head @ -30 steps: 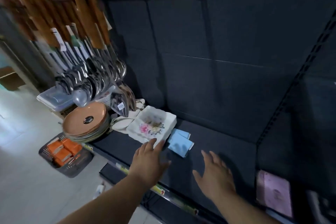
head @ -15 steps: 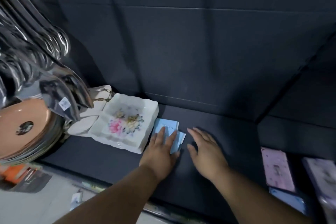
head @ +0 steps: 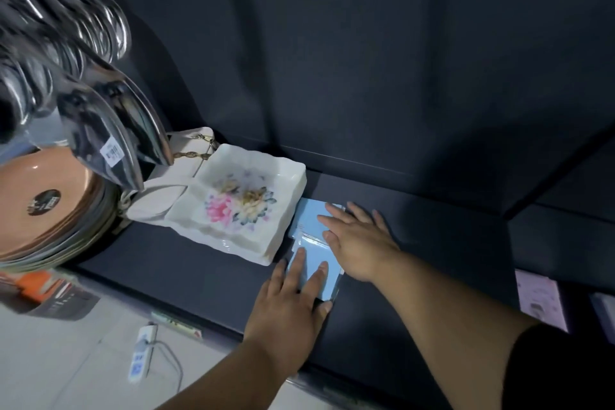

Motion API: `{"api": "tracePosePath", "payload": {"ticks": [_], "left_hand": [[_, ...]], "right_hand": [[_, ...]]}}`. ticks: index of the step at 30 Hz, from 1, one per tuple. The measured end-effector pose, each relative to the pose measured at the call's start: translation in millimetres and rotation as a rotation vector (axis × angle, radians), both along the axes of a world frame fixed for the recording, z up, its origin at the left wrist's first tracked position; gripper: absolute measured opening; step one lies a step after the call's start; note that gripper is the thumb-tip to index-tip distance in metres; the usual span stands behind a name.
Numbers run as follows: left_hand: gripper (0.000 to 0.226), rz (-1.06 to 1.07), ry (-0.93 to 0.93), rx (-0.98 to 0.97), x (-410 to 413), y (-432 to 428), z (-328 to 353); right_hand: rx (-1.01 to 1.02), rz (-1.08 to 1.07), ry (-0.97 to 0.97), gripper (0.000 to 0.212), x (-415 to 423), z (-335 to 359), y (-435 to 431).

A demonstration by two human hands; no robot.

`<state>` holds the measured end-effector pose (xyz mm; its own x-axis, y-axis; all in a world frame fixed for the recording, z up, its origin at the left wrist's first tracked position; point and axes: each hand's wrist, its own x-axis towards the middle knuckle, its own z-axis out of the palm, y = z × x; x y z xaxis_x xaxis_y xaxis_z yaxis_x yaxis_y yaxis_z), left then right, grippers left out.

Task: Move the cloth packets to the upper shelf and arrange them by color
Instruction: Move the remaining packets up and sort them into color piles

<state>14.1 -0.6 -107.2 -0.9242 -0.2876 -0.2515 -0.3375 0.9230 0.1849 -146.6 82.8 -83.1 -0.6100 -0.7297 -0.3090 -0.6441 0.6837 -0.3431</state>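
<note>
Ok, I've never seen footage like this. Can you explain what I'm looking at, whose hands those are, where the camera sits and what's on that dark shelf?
There is no machine here. A person works with two bare hands, and the view comes from a wide-angle camera worn on their head, looking forward and down. On the dark shelf lie a far blue packet and a near blue packet, close beside a white floral dish. The left hand lies flat, with straight fingers on the near packet. The right hand lies flat on the far one. Nothing is gripped or lifted. Further left are stacked copper-coloured plates and hanging steel ladles. Pink packets sit at the far right.
</note>
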Motion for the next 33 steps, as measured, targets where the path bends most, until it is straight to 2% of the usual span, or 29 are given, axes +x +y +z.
{"api": "tracePosePath", "payload": {"ticks": [5, 10, 12, 15, 17, 20, 22, 25, 28, 30, 33], "left_hand": [[0.054, 0.037, 0.067, 0.02, 0, 2, -1], [0.042, 0.116, 0.32, 0.09, -19, 6, 16], [0.046, 0.183, 0.295, 0.169, -25, 6, 14], [0.067, 0.259, 0.277, 0.246, -33, 5, 9], [0.077, 0.262, 0.218, 0.208, -36, 5, 10], [0.08, 0.269, 0.145, 0.139, -39, 9, 15], [0.081, 0.293, 0.102, 0.18, -40, 14, 21], [0.09, 0.348, -0.001, 0.213, -40, 16, 33], [0.101, 0.303, -0.105, 0.113, -35, 16, 45], [0.094, 0.231, -0.136, 0.054, -32, 16, 53], [0.073, 0.137, -0.114, 0.098, -28, 18, 67]], "right_hand": [[0.025, -0.042, 0.053, 0.05, 8, -13, 24], [-0.076, -0.225, 0.257, 0.047, 16, -19, 59], [-0.16, -0.293, 0.292, 0.045, 14, -20, 59], [-0.188, -0.346, 0.238, 0.06, 10, -21, 53], [-0.166, -0.355, 0.206, 0.069, 10, -22, 53], [-0.173, -0.409, 0.174, 0.078, 13, -17, 57], [-0.237, -0.5, 0.064, 0.082, 18, -10, 59], [-0.294, -0.601, -0.054, 0.072, 29, 2, 63], [-0.37, -0.656, -0.091, 0.054, 41, 16, 71], [-0.416, -0.695, -0.102, 0.047, 50, 28, 77], [-0.449, -0.745, -0.099, 0.043, 62, 50, 88]]}}
